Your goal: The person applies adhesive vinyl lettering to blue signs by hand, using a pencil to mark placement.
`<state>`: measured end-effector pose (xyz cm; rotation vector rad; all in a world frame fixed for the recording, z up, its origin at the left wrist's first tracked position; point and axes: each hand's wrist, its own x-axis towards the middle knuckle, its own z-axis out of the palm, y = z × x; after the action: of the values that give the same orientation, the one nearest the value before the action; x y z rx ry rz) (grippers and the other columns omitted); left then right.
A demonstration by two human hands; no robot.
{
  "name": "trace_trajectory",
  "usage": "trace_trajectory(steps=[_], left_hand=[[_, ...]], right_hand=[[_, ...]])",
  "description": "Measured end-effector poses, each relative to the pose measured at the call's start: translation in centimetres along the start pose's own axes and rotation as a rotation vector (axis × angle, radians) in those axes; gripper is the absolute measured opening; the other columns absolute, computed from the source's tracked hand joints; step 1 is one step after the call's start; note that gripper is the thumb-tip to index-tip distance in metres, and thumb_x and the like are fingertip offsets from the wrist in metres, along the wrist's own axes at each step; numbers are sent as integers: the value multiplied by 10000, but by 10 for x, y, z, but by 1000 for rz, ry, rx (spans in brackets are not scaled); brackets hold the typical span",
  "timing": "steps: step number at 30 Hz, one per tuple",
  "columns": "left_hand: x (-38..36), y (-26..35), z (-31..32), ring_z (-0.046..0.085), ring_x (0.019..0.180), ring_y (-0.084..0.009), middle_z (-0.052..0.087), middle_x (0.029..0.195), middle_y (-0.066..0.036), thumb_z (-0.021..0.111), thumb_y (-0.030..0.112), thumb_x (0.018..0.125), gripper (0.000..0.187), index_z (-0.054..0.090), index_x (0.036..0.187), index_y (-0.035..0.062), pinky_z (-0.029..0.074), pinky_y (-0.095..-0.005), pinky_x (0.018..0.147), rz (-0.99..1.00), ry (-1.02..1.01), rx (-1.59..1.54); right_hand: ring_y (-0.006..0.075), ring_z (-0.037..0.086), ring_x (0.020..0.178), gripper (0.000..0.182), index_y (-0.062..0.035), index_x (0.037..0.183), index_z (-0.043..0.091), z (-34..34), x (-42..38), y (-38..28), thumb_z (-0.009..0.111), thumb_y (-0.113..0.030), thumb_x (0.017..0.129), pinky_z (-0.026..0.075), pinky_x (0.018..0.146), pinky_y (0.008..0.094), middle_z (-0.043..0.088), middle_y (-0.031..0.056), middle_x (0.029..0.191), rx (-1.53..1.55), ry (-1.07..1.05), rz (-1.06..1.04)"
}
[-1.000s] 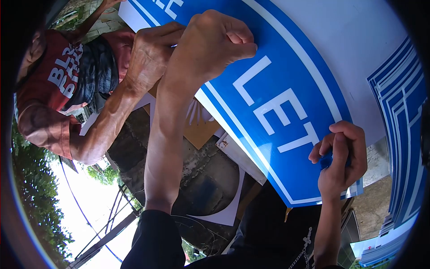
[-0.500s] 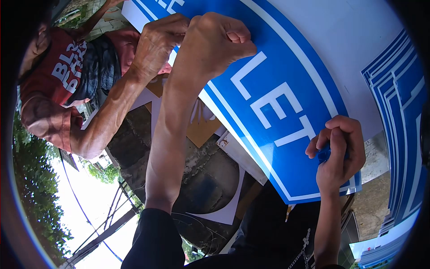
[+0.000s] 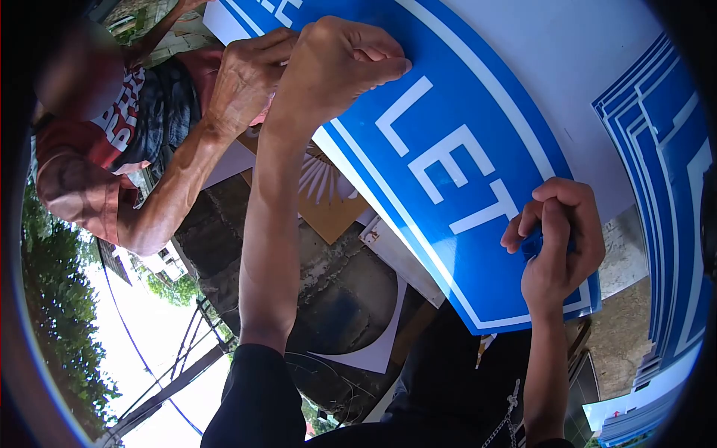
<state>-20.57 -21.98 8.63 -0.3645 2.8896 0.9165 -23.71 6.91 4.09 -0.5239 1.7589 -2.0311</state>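
— What has shifted since a second ago?
— In the head view, the blue sign (image 3: 478, 149) has slid a little leftward, and both hands went with it.
— And the hands?
— The left hand (image 3: 336, 63) is clenched, pressing the sign's upper part. The right hand (image 3: 556, 246) pinches a small blue piece (image 3: 533, 245) at the lower corner. A co-worker's hand (image 3: 243, 78) rests beside the left.

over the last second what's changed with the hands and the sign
The sign slid slightly left and up in view. The right hand followed it, pinching a small blue thing; the left hand shifted left, fingers looser. The co-worker's hand stays at the sign's edge.
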Motion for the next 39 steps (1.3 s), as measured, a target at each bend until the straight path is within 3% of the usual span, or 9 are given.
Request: trace_trajectory(steps=[6,12,15,18,21,24,27,33,39], left_hand=[[2,4,1,642,610,-90,698,712,-56,737,63,842,64,740,859,2,503,-203,556,44,-12,44],[0,10,8,622,620,-62,688,701,-45,739,14,799,41,729,832,-8,483,-186,561,-67,26,-17],[-1,13,10,616,628,-56,685,701,-37,739,14,791,41,721,817,-14,477,-183,567,-59,56,56],[-1,15,11,611,631,-51,684,704,-35,733,9,784,40,713,803,-20,472,-179,574,-61,51,72],[-1,16,10,614,630,-52,688,712,-37,750,31,801,60,721,830,-13,476,-175,579,-92,31,59],[-2,10,4,687,624,-140,714,708,-92,774,100,797,106,738,799,0,533,-227,576,-202,15,-192],[-6,10,10,612,617,-53,696,727,-35,787,115,826,147,730,905,5,469,-167,551,-185,2,-140],[-16,14,23,613,634,-53,696,734,-42,791,91,815,153,731,919,-5,467,-154,571,-229,170,-113],[-30,22,42,670,720,-92,718,818,-68,768,52,822,164,731,968,-12,530,-190,659,-188,410,-134]], right_hand=[[135,585,432,179,-45,998,611,-3,0,-1,473,-160,990,448,393,223,554,54,575,-3,-3,-12],[135,586,434,181,-45,998,611,-5,-2,-2,480,-169,989,456,401,222,558,50,577,21,1,13],[115,594,465,140,-14,975,601,-5,-2,-3,469,-55,956,489,458,228,578,50,574,63,1,27],[111,597,470,139,-15,970,600,-5,-2,-4,464,-42,955,494,458,228,577,50,577,91,3,53],[135,595,444,197,-48,984,609,-4,-4,0,484,-199,994,465,410,228,554,43,577,49,12,30],[134,602,457,199,-47,992,606,-6,-5,-1,480,-202,997,461,407,227,556,41,582,42,-6,21],[110,607,479,118,-46,949,604,-8,-6,1,489,-62,973,506,477,229,591,45,599,60,-19,5],[110,608,485,114,-49,950,604,-8,-8,3,493,-55,973,495,479,221,597,51,604,52,-40,16],[131,610,479,170,-36,998,597,-6,-7,3,464,-142,990,449,397,221,562,43,593,11,-59,-1]])
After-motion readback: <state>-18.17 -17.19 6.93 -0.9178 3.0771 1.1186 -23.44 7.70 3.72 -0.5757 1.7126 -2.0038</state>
